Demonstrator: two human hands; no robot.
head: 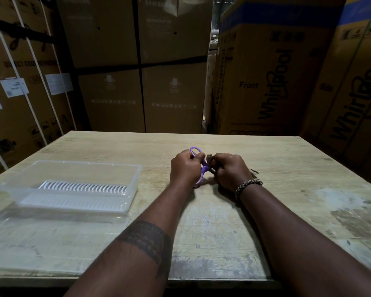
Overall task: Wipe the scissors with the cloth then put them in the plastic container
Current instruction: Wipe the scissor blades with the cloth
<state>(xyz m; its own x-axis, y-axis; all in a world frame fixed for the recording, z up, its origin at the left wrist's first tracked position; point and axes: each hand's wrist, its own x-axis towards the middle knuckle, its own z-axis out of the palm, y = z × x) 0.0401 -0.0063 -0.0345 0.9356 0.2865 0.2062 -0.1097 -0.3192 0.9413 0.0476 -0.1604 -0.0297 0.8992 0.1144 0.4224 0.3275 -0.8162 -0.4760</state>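
Observation:
Purple-handled scissors point(204, 168) lie between my two hands at the middle of the wooden table point(223, 221). My left hand point(185, 168) grips the purple handle loops. My right hand point(231, 170) is closed around a small dark cloth point(210, 157) wrapped over the blades, which are hidden. A bit of the cloth pokes out at the right of that hand. The clear plastic container point(77, 168) with a white slotted insert stands open on the left of the table, well apart from both hands.
The container's clear lid point(58, 217) lies flat in front of it at the near left. Tall cardboard appliance boxes point(272, 82) stand close behind and beside the table. The table's near edge runs below my forearms.

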